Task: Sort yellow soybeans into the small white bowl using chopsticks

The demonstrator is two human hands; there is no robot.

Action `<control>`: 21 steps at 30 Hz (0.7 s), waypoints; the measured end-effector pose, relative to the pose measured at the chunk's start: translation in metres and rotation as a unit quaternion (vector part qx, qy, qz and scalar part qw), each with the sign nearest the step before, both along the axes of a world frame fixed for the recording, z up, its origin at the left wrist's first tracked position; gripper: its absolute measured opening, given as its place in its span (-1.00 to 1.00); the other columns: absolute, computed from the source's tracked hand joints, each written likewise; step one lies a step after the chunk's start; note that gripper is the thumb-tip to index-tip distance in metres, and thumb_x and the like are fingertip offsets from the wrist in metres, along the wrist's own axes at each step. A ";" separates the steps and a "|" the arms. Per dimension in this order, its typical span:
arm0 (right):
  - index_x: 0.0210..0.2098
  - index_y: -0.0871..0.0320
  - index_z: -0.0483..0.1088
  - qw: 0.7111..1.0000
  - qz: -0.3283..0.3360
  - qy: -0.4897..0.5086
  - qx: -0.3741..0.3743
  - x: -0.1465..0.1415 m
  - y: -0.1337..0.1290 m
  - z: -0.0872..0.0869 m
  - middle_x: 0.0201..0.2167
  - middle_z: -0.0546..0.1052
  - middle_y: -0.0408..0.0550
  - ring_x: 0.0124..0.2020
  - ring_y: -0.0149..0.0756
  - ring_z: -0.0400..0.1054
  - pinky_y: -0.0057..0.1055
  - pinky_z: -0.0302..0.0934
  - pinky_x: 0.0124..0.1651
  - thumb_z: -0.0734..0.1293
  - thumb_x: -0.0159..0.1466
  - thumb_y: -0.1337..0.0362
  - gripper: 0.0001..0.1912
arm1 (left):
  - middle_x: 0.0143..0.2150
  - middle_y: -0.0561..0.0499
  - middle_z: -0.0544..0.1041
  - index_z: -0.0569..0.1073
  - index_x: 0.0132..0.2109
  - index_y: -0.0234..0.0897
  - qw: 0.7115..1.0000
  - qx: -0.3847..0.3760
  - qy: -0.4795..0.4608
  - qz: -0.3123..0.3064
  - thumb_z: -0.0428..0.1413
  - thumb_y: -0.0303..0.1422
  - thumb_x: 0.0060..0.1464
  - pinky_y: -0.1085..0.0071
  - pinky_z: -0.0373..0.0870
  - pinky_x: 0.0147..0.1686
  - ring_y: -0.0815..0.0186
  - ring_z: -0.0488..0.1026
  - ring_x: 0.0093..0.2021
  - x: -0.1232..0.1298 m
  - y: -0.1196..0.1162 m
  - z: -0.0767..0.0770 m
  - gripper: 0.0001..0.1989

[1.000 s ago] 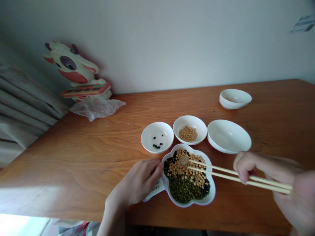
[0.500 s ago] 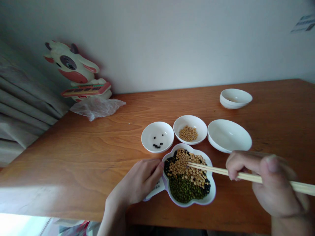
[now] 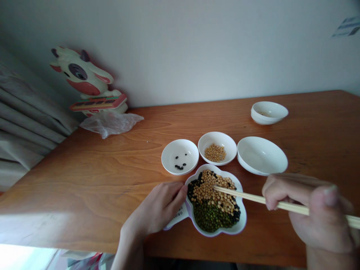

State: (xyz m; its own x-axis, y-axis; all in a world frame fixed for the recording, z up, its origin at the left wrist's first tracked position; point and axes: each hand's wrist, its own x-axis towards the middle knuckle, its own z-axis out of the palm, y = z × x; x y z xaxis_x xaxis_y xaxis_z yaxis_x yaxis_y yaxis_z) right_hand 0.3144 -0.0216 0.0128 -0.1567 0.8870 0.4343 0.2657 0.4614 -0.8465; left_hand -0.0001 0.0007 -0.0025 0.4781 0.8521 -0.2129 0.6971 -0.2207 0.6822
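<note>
My left hand (image 3: 160,206) is closed on the handle side of a white, purple-rimmed, flower-shaped dish (image 3: 241,225), steadying it on the table. Yellow soybeans (image 3: 206,185), black beans (image 3: 192,192) and green mung beans (image 3: 212,217) fill this dish. My right hand (image 3: 309,210) grips a pair of wooden chopsticks (image 3: 250,196), whose tips rest among the soybeans. Whether a bean is pinched between the tips I cannot tell. Behind the dish are a white bowl (image 3: 168,159) with several black beans, a bowl (image 3: 230,144) holding soybeans, and an empty bowl (image 3: 261,153).
Farther back at the right stands another white bowl (image 3: 267,114) with something pale inside. A cow-shaped toy with a keyboard (image 3: 87,82) sits by the wall, a crumpled plastic bag (image 3: 112,123) in front of it. Grey curtains (image 3: 25,131) hang at the left.
My right hand has shifted slightly to the right and the chopsticks' tips have drawn closer together, still among the soybeans. My left hand and the bowls stay where they were.
</note>
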 end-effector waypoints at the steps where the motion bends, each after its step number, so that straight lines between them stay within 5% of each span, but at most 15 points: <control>1: -0.58 0.08 0.46 1.000 -0.004 0.010 0.004 -0.001 0.000 0.001 -0.67 0.44 -0.12 -0.61 -0.32 0.32 -0.27 0.07 -0.49 -0.08 0.49 -0.22 -0.18 | -0.33 0.05 0.51 0.38 -0.28 -0.21 1.000 0.000 -0.001 -0.001 -0.21 -0.08 0.55 0.31 0.17 -0.23 0.28 0.43 -0.31 0.000 0.000 0.000 -0.51; 12: -0.48 0.00 0.58 0.994 -0.057 0.092 -0.007 0.020 -0.012 -0.011 -0.63 0.45 -0.07 -0.52 -0.17 0.32 -0.13 0.17 -0.34 -0.20 0.49 -0.20 -0.11 | -0.34 0.07 0.49 0.35 -0.30 -0.20 1.000 -0.007 -0.006 -0.001 -0.22 -0.09 0.56 0.32 0.18 -0.23 0.29 0.41 -0.33 0.001 0.000 0.002 -0.51; 21: -0.66 0.08 0.44 0.999 -0.047 0.000 -0.025 0.006 0.002 0.010 -0.70 0.42 -0.09 -0.63 -0.31 0.29 -0.28 0.11 -0.52 -0.10 0.43 -0.34 -0.10 | -0.30 0.04 0.54 0.42 -0.25 -0.20 1.000 -0.001 0.010 0.004 -0.21 -0.08 0.55 0.32 0.21 -0.21 0.26 0.46 -0.28 -0.001 -0.001 0.000 -0.51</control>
